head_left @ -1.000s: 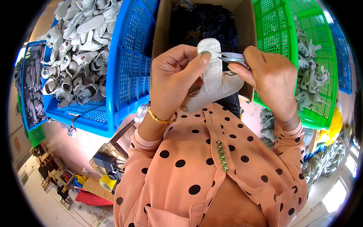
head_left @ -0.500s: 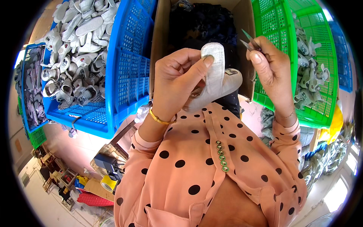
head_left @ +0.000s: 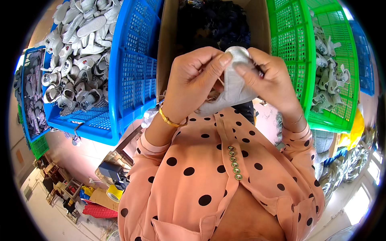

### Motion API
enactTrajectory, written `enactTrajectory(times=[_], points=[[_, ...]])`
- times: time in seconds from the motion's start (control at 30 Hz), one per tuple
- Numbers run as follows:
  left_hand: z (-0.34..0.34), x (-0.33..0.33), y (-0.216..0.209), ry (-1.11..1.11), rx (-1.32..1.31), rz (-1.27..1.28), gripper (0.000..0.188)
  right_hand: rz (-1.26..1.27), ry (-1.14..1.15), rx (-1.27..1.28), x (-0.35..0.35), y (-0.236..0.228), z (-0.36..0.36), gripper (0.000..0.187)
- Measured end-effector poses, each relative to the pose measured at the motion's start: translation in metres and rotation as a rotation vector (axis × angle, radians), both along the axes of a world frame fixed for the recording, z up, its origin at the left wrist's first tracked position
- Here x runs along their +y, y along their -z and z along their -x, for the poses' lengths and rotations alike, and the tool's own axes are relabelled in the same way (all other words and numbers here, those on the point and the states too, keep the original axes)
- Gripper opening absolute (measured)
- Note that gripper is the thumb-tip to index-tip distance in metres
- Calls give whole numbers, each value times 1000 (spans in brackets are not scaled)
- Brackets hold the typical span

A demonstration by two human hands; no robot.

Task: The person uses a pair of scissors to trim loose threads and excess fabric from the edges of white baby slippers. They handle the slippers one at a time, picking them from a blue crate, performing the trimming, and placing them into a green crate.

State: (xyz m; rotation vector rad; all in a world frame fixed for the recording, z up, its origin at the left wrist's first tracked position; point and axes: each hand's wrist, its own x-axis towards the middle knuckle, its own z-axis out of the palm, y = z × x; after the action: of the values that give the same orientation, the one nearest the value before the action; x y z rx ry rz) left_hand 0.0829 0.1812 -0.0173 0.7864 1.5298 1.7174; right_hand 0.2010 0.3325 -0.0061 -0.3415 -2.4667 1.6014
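Left hand [head_left: 195, 76]: pinching strap [head_left: 238, 52] of pale shoe [head_left: 231, 95]
Right hand [head_left: 273, 80]: touching strap; contents unclear
Strap step: apparently handling
Next move: likely needing steadiness

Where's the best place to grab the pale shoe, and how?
Probably the lower part of the pale shoe, coming from below, on the blouse side. It is broad and uncovered there, so you could cup it. The left hand and right hand crowd the narrower upper flap.
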Motion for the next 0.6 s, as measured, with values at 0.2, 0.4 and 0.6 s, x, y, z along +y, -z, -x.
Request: enactTrajectory(times=[0.2,0.4,0.6], points=[[16,9,8,-115,140,-46,20,456,40,5,-2,-1,-3,22],[16,2,12,-3,396,15,27,538,132,35,-1,0,4,25],[11,1,12,124,312,104,18,571,125,27,10,7,13,30]])
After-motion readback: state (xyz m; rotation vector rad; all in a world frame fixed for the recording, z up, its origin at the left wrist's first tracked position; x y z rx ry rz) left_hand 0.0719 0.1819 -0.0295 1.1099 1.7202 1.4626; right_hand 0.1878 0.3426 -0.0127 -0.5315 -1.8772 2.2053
